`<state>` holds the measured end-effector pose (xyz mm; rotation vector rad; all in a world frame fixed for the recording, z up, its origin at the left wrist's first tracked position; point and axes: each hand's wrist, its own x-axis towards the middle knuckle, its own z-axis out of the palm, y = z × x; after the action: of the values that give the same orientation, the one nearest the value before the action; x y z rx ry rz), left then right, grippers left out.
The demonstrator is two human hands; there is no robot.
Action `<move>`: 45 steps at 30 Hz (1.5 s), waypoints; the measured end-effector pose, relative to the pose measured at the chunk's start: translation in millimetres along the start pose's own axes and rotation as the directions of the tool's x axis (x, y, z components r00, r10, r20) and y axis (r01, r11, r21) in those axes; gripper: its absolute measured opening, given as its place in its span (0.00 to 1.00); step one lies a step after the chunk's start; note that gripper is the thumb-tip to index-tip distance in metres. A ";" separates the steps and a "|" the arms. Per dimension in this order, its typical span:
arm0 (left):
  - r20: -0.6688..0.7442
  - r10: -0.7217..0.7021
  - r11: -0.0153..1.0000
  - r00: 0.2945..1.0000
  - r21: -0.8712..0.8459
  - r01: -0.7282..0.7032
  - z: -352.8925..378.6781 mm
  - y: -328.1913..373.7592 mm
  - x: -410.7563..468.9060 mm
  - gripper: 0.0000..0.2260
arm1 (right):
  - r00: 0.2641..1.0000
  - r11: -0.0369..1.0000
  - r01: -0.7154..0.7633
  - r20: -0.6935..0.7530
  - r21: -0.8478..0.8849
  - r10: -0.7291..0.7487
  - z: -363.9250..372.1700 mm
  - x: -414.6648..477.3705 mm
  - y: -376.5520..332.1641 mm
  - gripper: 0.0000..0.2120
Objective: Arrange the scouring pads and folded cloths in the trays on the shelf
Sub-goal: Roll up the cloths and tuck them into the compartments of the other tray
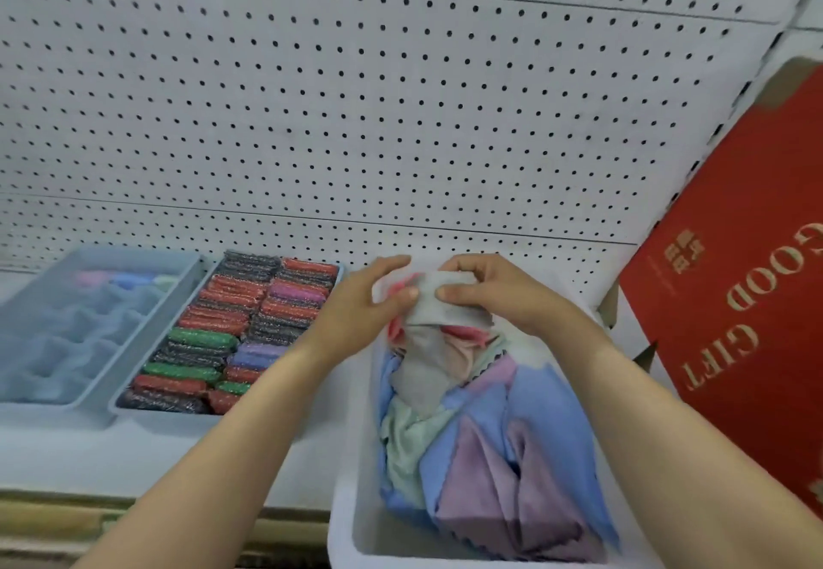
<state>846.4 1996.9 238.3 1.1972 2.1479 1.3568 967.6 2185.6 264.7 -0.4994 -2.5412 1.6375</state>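
A grey cloth [427, 346] hangs from both my hands above a white bin [352, 501] at the lower right. My left hand [360, 306] pinches its left top edge, and my right hand [494, 292] grips the top right, fingers curled over it. The bin is stuffed with loose blue, purple, green and pink cloths [481, 444]. To the left, a grey tray [133, 390] is packed with rows of red, green, purple and dark scouring pads [231, 328]. At the far left a divided grey tray [89, 328] has a few rolled cloths [124, 279] at its back.
A white pegboard wall [401, 101] backs the white shelf [133, 448]. A red cardboard box [748, 279] printed GOOD GIFT leans at the right, close to the bin. The shelf's front edge runs along the bottom left.
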 end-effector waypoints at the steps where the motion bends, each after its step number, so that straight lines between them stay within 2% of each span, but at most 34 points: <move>1: 0.035 0.020 0.999 0.999 -0.051 -0.018 -4.8 8.8 5.0 0.23 | 1.000 1.000 0.015 0.021 -0.005 -0.014 -4.2 -5.8 -15.4 0.06; 4: 0.129 0.054 0.990 0.990 -0.134 -0.036 -15.9 35.4 16.1 0.24 | 0.993 0.993 0.109 0.045 -0.045 -0.107 -11.9 -18.5 -50.3 0.12; 7: 0.075 0.042 0.978 0.996 -0.207 -0.026 -19.3 50.0 21.6 0.12 | 0.978 0.985 0.172 -0.119 0.006 -0.170 -16.4 -19.2 -62.6 0.19; 9: 0.025 0.021 0.946 0.999 -0.324 -0.011 -20.3 54.8 21.8 0.05 | 0.965 0.983 0.154 -0.227 0.099 -0.128 -19.9 -18.9 -64.5 0.21; 12: 0.027 -0.026 0.869 0.999 -0.494 0.036 -24.1 61.4 22.4 0.08 | 0.957 0.977 0.121 -0.281 0.174 -0.069 -20.1 -20.3 -67.1 0.14; 15: 0.031 -0.037 0.811 0.999 -0.583 0.049 -29.5 70.4 26.8 0.12 | 0.949 0.962 0.189 -0.288 0.197 -0.128 -14.8 -22.2 -75.3 0.09; 19: -0.066 -0.022 0.781 0.998 -0.624 -0.024 -38.3 75.7 27.9 0.07 | 0.931 0.947 0.236 -0.329 0.217 -0.157 -9.5 -26.2 -83.8 0.04; 21: -0.108 -0.004 0.780 0.994 -0.622 -0.065 -43.9 77.4 25.9 0.06 | 0.920 0.941 0.249 -0.360 0.229 -0.156 -10.2 -27.6 -85.4 0.06; 23: -0.148 0.028 0.794 0.989 -0.597 -0.112 -49.6 80.9 24.5 0.08 | 0.921 0.929 0.263 -0.354 0.262 -0.161 -9.6 -28.8 -88.7 0.08; 28: -0.211 0.101 0.851 0.972 -0.489 -0.194 -61.4 91.6 25.9 0.08 | 0.886 0.906 0.340 -0.409 0.254 -0.218 -3.2 -29.5 -101.5 0.05; 31: -0.218 0.136 0.832 0.966 -0.505 -0.231 -66.8 98.8 23.7 0.05 | 0.869 0.886 0.387 -0.422 0.255 -0.258 -4.0 -32.6 -105.6 0.01; 34: -0.208 0.155 0.779 0.966 -0.575 -0.249 -73.9 103.1 21.6 0.04 | 0.867 0.861 0.430 -0.390 0.270 -0.311 -6.5 -37.5 -108.3 0.04; 36: -0.162 0.185 0.700 0.969 -0.671 -0.245 -79.5 105.7 20.7 0.07 | 0.878 0.803 0.468 -0.299 0.370 -0.373 -6.9 -41.0 -112.3 0.05; 38: -0.099 0.250 0.628 0.963 -0.741 -0.239 -85.9 112.7 20.9 0.06 | 0.886 0.728 0.463 -0.232 0.506 -0.402 -2.5 -42.0 -121.4 0.08; 42: -0.070 0.346 0.693 0.936 -0.653 -0.305 -89.9 124.2 23.9 0.02 | 0.856 0.689 0.517 -0.317 0.508 -0.409 13.8 -28.0 -137.5 0.18; 45: -0.070 0.330 0.692 0.941 -0.660 -0.292 -92.4 125.9 25.3 0.05 | 0.859 0.610 0.508 -0.307 0.608 -0.409 25.9 -20.0 -142.8 0.19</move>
<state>831.2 1987.7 395.5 1.2804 1.2291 1.9740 947.6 2103.0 384.1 0.1169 -1.5726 2.0162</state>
